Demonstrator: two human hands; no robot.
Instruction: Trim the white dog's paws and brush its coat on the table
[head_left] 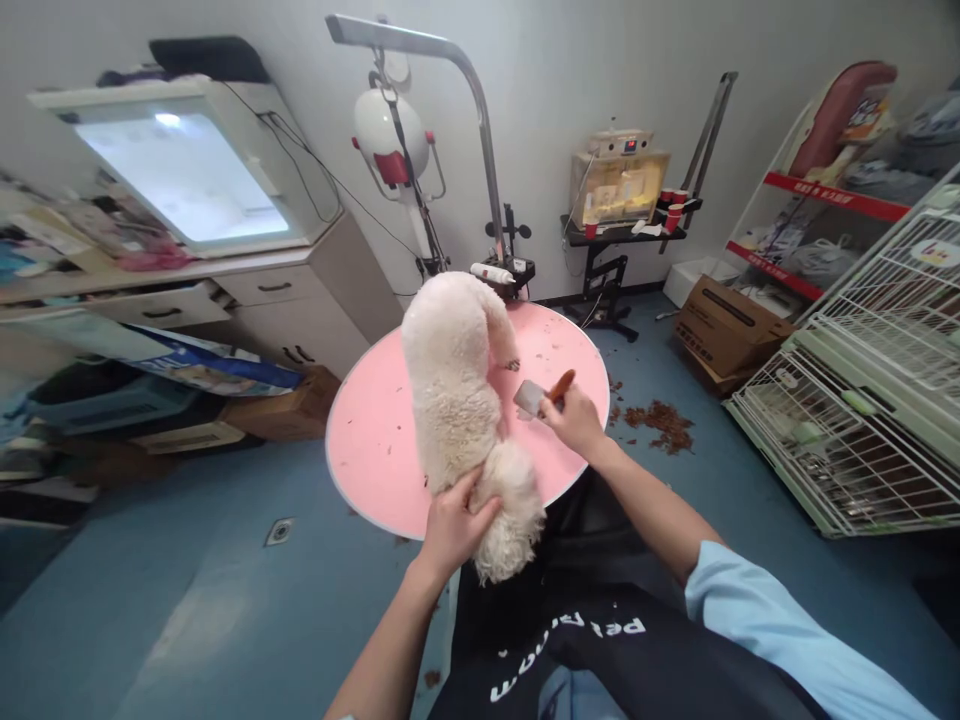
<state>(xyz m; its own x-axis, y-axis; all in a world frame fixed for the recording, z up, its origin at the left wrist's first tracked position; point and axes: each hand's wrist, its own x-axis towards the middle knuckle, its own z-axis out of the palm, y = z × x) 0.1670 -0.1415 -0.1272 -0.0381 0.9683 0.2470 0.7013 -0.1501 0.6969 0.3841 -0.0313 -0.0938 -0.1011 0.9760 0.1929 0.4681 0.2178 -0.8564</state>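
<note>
A white curly-coated dog (454, 375) is on the round pink grooming table (367, 440), with one paw showing at its right side. My left hand (459, 520) grips the dog at its near end, thumb and fingers around the base of a fluffy tuft (514, 510). Whether this tuft is the head or the tail I cannot tell. Over the right part of the table, my right hand (577, 420) is closed on a slicker brush (531, 398) with a brown handle. The brush is a little apart from the dog's coat.
A metal grooming arm (480, 100) rises behind the table, beside a white dryer (390, 135). Wire cages (862, 430) and a cardboard box (727, 320) stand at right. Brown hair clippings (664, 425) lie on the floor. Cabinets (292, 310) line the left.
</note>
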